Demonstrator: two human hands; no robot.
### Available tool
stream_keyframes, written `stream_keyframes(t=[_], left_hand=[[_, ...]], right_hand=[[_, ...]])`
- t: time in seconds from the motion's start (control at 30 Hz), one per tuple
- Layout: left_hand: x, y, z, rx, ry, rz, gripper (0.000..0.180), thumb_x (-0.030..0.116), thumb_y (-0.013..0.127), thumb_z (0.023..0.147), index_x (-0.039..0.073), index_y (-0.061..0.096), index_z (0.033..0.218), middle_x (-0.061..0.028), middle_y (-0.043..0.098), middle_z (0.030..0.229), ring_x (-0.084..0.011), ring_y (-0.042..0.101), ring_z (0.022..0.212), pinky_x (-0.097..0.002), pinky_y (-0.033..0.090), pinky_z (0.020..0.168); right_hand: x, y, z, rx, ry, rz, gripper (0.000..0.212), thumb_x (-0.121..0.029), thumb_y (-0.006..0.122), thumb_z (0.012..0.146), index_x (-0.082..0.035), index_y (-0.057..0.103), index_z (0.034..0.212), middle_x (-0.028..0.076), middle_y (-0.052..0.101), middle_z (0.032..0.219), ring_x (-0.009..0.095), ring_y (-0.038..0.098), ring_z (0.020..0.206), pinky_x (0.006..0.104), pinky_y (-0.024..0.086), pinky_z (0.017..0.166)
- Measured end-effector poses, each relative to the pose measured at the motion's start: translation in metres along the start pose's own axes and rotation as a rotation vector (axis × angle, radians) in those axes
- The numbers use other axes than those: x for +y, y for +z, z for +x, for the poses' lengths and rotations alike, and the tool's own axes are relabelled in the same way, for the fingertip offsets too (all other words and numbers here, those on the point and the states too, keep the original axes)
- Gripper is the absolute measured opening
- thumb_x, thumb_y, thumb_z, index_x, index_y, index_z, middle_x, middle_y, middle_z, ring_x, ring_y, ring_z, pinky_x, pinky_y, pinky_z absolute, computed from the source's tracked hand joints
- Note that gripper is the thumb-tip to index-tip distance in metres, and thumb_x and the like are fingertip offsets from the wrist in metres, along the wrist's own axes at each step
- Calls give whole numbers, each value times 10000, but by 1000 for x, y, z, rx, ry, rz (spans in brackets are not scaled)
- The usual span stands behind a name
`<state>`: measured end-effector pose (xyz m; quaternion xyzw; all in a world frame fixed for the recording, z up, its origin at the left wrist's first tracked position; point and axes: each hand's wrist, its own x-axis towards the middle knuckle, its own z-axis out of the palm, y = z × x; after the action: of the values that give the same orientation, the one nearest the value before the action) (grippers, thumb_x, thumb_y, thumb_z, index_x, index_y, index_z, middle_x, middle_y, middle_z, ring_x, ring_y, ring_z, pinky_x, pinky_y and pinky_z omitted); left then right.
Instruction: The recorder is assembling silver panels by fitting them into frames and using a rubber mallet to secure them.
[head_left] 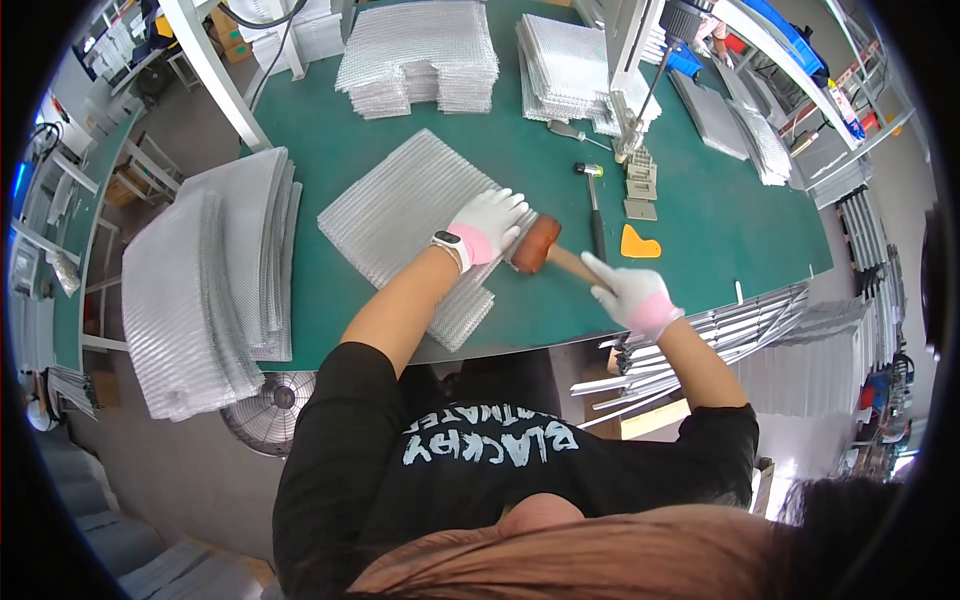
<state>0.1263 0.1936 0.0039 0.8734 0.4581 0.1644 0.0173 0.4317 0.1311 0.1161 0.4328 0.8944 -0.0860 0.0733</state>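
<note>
A silver corrugated mesh sheet (pixel 395 200) lies at an angle on the green table. My left hand (pixel 488 222), in a white and pink glove, rests flat on its right part, fingers stretched out. My right hand (pixel 632 295), gloved alike, is closed around the pale wooden handle of a mallet (pixel 537 243). The mallet's reddish-brown head is at the sheet's right edge, just beside my left fingertips; whether it touches the sheet I cannot tell. Part of the sheet is hidden under my left hand and forearm.
Stacks of mesh sheets stand at the left (pixel 190 300), the back (pixel 420 60) and the back right (pixel 565 65). Right of the mallet lie a small hammer (pixel 597 215), a yellow scraper (pixel 640 243) and beige blocks (pixel 641 185). A screwdriver (pixel 570 131) lies beyond; a fan (pixel 270 410) stands below.
</note>
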Motion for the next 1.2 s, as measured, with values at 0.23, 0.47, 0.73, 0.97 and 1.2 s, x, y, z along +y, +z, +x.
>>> stream_keyframes(t=[0.23, 0.47, 0.73, 0.97, 1.2], left_hand=[[6, 2, 5, 28, 4, -13, 466, 235, 554, 942, 33, 527, 1361, -140, 536, 1410, -319, 463, 1335, -438, 364, 1130], [4, 4, 4, 49, 17, -14, 452, 248, 545, 952, 32, 538, 1350, -135, 535, 1420, -319, 453, 1350, -445, 367, 1125], [-1, 3, -4, 16, -18, -24, 462, 248, 528, 961, 32, 529, 1369, -148, 522, 1440, -327, 445, 1364, -448, 353, 1140], [2, 6, 1, 82, 22, -9, 440, 277, 535, 946, 35, 585, 1309, -139, 558, 1413, -317, 492, 1324, -429, 388, 1111], [1, 12, 5, 112, 56, -1, 423, 273, 550, 935, 46, 602, 1288, -147, 545, 1427, -323, 495, 1320, -428, 395, 1103]], right_hand=[[13, 21, -1, 10, 102, 1, 605, -335, 572, 968, -210, 390, 1531, 187, 689, 834, 388, 676, 754, 468, 527, 689], [15, 22, 2, 298, 102, 350, 632, -298, 559, 980, -206, 327, 1560, 198, 692, 867, 405, 676, 815, 490, 523, 741], [-3, -14, -6, 114, 200, 307, 581, -242, 564, 984, -154, 387, 1530, 195, 688, 864, 389, 676, 778, 455, 528, 726], [-14, 51, -22, 286, 18, 183, 609, -251, 645, 926, -171, 436, 1492, 190, 695, 898, 395, 684, 781, 470, 547, 696], [-43, 59, -30, 553, 96, 388, 609, -317, 615, 944, -161, 423, 1501, 149, 677, 815, 369, 667, 711, 452, 530, 643]])
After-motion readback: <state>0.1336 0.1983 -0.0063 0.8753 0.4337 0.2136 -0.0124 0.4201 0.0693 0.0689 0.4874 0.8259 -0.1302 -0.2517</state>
